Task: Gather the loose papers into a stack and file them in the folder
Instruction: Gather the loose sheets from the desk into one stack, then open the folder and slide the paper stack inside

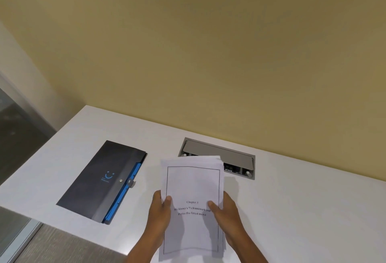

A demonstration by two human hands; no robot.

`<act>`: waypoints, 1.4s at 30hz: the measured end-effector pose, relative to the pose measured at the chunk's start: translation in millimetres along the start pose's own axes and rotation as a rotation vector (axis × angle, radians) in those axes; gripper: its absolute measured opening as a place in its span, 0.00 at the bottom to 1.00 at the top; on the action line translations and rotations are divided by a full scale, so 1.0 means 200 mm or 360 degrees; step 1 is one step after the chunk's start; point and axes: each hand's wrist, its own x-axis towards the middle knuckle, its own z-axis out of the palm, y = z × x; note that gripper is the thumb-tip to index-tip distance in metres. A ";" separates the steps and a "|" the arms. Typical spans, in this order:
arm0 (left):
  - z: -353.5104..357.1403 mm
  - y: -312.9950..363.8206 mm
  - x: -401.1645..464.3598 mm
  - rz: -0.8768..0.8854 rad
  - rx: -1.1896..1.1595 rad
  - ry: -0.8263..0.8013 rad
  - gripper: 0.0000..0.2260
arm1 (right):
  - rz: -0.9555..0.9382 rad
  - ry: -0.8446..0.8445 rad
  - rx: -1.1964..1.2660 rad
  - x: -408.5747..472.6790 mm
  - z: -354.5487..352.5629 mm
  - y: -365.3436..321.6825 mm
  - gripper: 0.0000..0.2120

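A stack of white papers (pixel 193 185) with a printed chapter title page on top is held upright above the white table (pixel 302 200). My left hand (pixel 160 210) grips its left edge and my right hand (pixel 227 210) grips its right edge, thumbs on the front page. The sheets' top edges are slightly uneven. A dark folder (pixel 100 181) with a blue smiley logo, a snap button and blue inner pockets lies closed on the table to the left of the papers, apart from both hands.
A grey cable hatch (pixel 234 156) is set into the table behind the papers, its lid raised. A beige wall stands behind the table. The table's left edge drops to a grey floor (pixel 62 248) and a glass panel.
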 end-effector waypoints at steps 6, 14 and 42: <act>0.09 0.10 -0.01 0.0328 -0.0038 -0.0159 0.08 | -0.0206 0.0311 0.0146 0.00 0.00 -0.03 0.16; 0.10 -0.10 0.01 0.0398 -0.0021 -0.0314 0.07 | -0.0123 0.0346 0.0198 -0.04 0.00 0.18 0.19; -0.41 -0.32 0.45 0.0443 0.0839 0.0431 0.07 | 0.0275 0.0430 -0.0076 0.13 0.03 0.34 0.16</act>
